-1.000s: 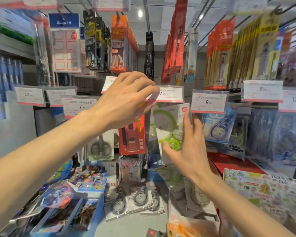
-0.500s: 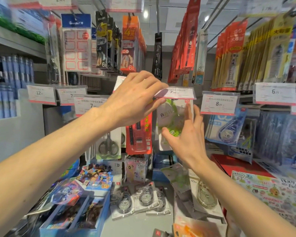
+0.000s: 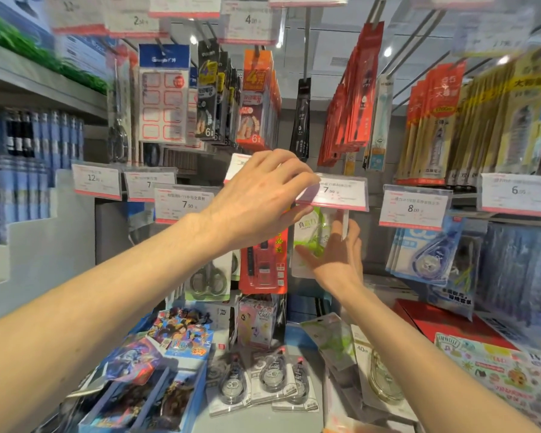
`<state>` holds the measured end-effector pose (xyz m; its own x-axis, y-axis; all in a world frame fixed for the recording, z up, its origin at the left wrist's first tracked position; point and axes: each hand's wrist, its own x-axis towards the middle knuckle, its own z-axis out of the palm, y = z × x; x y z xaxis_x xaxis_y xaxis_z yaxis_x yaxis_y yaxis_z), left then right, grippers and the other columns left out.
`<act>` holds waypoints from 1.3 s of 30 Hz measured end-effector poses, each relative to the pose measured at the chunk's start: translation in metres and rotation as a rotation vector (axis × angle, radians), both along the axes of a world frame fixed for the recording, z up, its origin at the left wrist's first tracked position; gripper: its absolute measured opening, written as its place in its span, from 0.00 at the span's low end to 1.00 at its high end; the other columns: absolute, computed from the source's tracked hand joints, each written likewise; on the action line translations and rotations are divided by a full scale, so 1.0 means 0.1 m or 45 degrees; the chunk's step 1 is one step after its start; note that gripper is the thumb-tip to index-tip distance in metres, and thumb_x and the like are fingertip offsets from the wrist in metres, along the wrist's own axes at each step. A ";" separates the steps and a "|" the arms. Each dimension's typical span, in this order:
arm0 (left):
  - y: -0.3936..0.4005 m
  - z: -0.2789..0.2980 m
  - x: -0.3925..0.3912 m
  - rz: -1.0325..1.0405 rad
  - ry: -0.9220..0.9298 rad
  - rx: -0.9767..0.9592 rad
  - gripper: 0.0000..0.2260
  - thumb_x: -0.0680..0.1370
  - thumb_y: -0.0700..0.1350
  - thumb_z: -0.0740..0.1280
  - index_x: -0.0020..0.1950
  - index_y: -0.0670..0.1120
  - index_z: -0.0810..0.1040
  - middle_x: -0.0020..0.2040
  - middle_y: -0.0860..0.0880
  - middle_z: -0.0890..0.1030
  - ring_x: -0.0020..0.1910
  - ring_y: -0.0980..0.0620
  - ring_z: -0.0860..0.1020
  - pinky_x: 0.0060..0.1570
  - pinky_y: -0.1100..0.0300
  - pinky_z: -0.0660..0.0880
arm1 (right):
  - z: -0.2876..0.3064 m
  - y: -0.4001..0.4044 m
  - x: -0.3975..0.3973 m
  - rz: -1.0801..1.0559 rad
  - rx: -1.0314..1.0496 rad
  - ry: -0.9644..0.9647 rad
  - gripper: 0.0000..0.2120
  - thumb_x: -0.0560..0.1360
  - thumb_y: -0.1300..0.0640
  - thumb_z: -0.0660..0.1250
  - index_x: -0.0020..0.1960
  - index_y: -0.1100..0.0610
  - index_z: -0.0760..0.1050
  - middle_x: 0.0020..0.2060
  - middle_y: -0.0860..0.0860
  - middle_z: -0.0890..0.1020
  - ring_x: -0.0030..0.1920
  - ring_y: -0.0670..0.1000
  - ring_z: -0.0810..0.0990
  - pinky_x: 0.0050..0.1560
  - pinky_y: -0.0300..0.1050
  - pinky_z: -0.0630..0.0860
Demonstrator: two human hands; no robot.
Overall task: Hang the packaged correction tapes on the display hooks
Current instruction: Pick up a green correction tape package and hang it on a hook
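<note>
My left hand (image 3: 263, 198) pinches the left end of a price tag (image 3: 333, 192) marked 7.90 and tilts it up at the front of a display hook. Just beneath the tag, my right hand (image 3: 338, 254) holds a white pack with a green correction tape (image 3: 310, 235) upright. Whether the pack sits on the hook is hidden by the tag and my fingers. Several grey correction tape packs (image 3: 263, 382) lie flat on the shelf below. More green packs (image 3: 334, 342) lean beside them.
A red pack (image 3: 264, 260) and scissors (image 3: 206, 276) hang left of the green pack. Blue correction tapes (image 3: 425, 254) hang to the right under an 8.00 tag (image 3: 414, 207). Card boxes (image 3: 156, 370) fill the lower left; sticker sheets (image 3: 497, 370) lie lower right.
My right hand has carried the green pack up and away from me, from chest height to just under the 7.90 tag. My left hand has kept the tag pinched and tilted it up.
</note>
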<state>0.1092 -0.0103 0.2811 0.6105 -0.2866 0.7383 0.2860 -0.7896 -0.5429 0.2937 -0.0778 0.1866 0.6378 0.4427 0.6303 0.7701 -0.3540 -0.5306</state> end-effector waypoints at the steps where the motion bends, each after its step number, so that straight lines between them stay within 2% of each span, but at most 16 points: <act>1: 0.00 -0.01 0.00 -0.005 -0.006 -0.001 0.17 0.82 0.54 0.62 0.67 0.47 0.75 0.66 0.49 0.78 0.68 0.45 0.73 0.67 0.48 0.69 | 0.00 0.01 0.01 0.003 -0.003 0.005 0.46 0.70 0.36 0.72 0.77 0.52 0.52 0.77 0.54 0.51 0.74 0.63 0.59 0.69 0.62 0.68; 6: -0.01 -0.09 0.03 -0.042 -0.064 0.005 0.16 0.83 0.51 0.59 0.65 0.45 0.77 0.66 0.47 0.79 0.70 0.44 0.73 0.69 0.48 0.68 | -0.10 -0.10 0.06 0.113 0.028 0.016 0.46 0.69 0.30 0.67 0.77 0.45 0.48 0.77 0.49 0.49 0.74 0.62 0.62 0.65 0.63 0.72; 10: -0.03 -0.22 -0.01 -0.142 -0.107 0.050 0.16 0.80 0.49 0.66 0.64 0.43 0.79 0.69 0.43 0.78 0.71 0.41 0.73 0.71 0.46 0.68 | -0.25 -0.23 0.09 0.090 -0.171 -0.026 0.47 0.71 0.30 0.64 0.79 0.46 0.43 0.77 0.51 0.50 0.68 0.66 0.70 0.64 0.59 0.73; 13: -0.08 -0.45 -0.07 -0.266 -0.137 0.055 0.15 0.79 0.46 0.68 0.63 0.41 0.81 0.69 0.41 0.78 0.69 0.39 0.74 0.69 0.45 0.70 | -0.39 -0.38 0.16 0.020 -0.362 -0.165 0.44 0.72 0.28 0.59 0.79 0.51 0.54 0.73 0.54 0.59 0.63 0.63 0.75 0.62 0.57 0.74; 17: -0.08 -0.90 -0.09 -0.327 -0.036 -0.078 0.14 0.79 0.45 0.68 0.62 0.41 0.80 0.66 0.42 0.79 0.64 0.41 0.77 0.62 0.46 0.75 | -0.56 -0.59 0.32 0.020 -0.775 -0.251 0.31 0.75 0.36 0.63 0.71 0.54 0.69 0.66 0.57 0.73 0.65 0.60 0.72 0.64 0.55 0.72; 19: -0.07 -1.21 -0.03 -0.324 0.042 -0.312 0.14 0.80 0.47 0.66 0.62 0.42 0.79 0.62 0.45 0.79 0.59 0.44 0.78 0.55 0.48 0.77 | -0.63 -0.68 0.38 0.031 -0.966 -0.201 0.24 0.75 0.38 0.61 0.63 0.53 0.74 0.62 0.58 0.76 0.63 0.61 0.73 0.61 0.55 0.73; 21: -0.09 -1.53 0.08 -0.253 0.134 -0.663 0.13 0.81 0.51 0.63 0.63 0.47 0.76 0.60 0.50 0.78 0.57 0.48 0.77 0.52 0.48 0.77 | -0.75 -0.76 0.44 0.034 -1.125 -0.118 0.25 0.75 0.39 0.60 0.66 0.53 0.74 0.65 0.59 0.74 0.65 0.62 0.72 0.63 0.55 0.72; 24: -0.07 -2.00 0.41 -0.041 0.379 -1.272 0.13 0.81 0.53 0.63 0.64 0.52 0.73 0.60 0.53 0.77 0.59 0.49 0.78 0.58 0.51 0.75 | -0.96 -0.82 0.53 0.005 -1.311 -0.092 0.29 0.77 0.41 0.61 0.73 0.53 0.67 0.71 0.59 0.68 0.70 0.62 0.68 0.67 0.55 0.68; 26: -0.04 -2.27 0.68 0.006 0.481 -1.643 0.14 0.80 0.52 0.65 0.65 0.52 0.73 0.63 0.51 0.78 0.60 0.48 0.78 0.62 0.51 0.74 | -1.09 -0.85 0.56 0.019 -1.388 -0.069 0.27 0.77 0.42 0.61 0.71 0.55 0.68 0.68 0.59 0.69 0.69 0.62 0.67 0.67 0.55 0.69; 28: -0.05 -2.45 0.91 0.007 0.485 -1.918 0.16 0.81 0.51 0.66 0.67 0.51 0.72 0.64 0.49 0.78 0.60 0.49 0.78 0.62 0.54 0.73 | -1.17 -0.87 0.57 0.026 -1.421 -0.036 0.26 0.78 0.42 0.60 0.69 0.57 0.68 0.66 0.59 0.70 0.69 0.62 0.67 0.66 0.53 0.69; 30: -0.08 -2.55 1.09 -0.011 0.467 -2.099 0.14 0.82 0.50 0.64 0.67 0.51 0.71 0.58 0.51 0.78 0.51 0.53 0.78 0.52 0.59 0.72 | -1.19 -0.90 0.56 0.035 -1.398 -0.027 0.25 0.78 0.43 0.59 0.69 0.56 0.69 0.66 0.59 0.71 0.69 0.62 0.66 0.66 0.54 0.68; 32: -0.11 -2.61 1.25 -0.056 0.447 -2.306 0.15 0.83 0.48 0.63 0.69 0.50 0.69 0.54 0.49 0.77 0.43 0.53 0.77 0.44 0.57 0.71 | -1.19 -0.92 0.56 0.056 -1.387 -0.014 0.21 0.77 0.44 0.60 0.65 0.55 0.70 0.65 0.58 0.71 0.68 0.61 0.66 0.66 0.55 0.68; 34: -0.10 -2.65 1.40 -0.111 0.389 -2.459 0.17 0.83 0.48 0.64 0.72 0.50 0.69 0.62 0.40 0.78 0.50 0.43 0.81 0.46 0.54 0.73 | -1.19 -0.94 0.57 0.069 -1.388 -0.023 0.19 0.77 0.44 0.60 0.62 0.54 0.71 0.64 0.57 0.71 0.68 0.60 0.66 0.64 0.55 0.68; 35: -0.08 -2.67 1.46 -0.135 0.352 -2.501 0.17 0.82 0.48 0.65 0.71 0.50 0.70 0.66 0.37 0.77 0.52 0.41 0.80 0.48 0.55 0.72 | -1.18 -0.95 0.57 0.073 -1.386 -0.032 0.18 0.77 0.44 0.61 0.62 0.54 0.71 0.64 0.57 0.71 0.68 0.60 0.66 0.64 0.55 0.69; 37: -0.05 -2.73 1.58 -0.164 0.273 -2.566 0.17 0.81 0.47 0.67 0.69 0.49 0.73 0.66 0.38 0.78 0.50 0.47 0.78 0.53 0.57 0.72 | -1.19 -0.96 0.57 0.085 -1.375 -0.042 0.19 0.77 0.44 0.60 0.62 0.54 0.71 0.63 0.57 0.71 0.68 0.60 0.66 0.64 0.55 0.69; 39: -0.04 -2.75 1.65 -0.213 0.142 -2.628 0.15 0.80 0.44 0.69 0.66 0.45 0.76 0.62 0.42 0.80 0.53 0.49 0.78 0.61 0.57 0.73 | -1.18 -0.97 0.57 0.089 -1.375 -0.044 0.19 0.77 0.44 0.60 0.63 0.54 0.70 0.63 0.56 0.71 0.67 0.60 0.66 0.63 0.54 0.69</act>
<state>0.2738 -0.0140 0.0065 0.7272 0.6843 -0.0531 0.1984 -0.1355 0.9707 0.3507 -0.1744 0.0685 0.5788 0.8096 -0.0977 0.8154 -0.5761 0.0575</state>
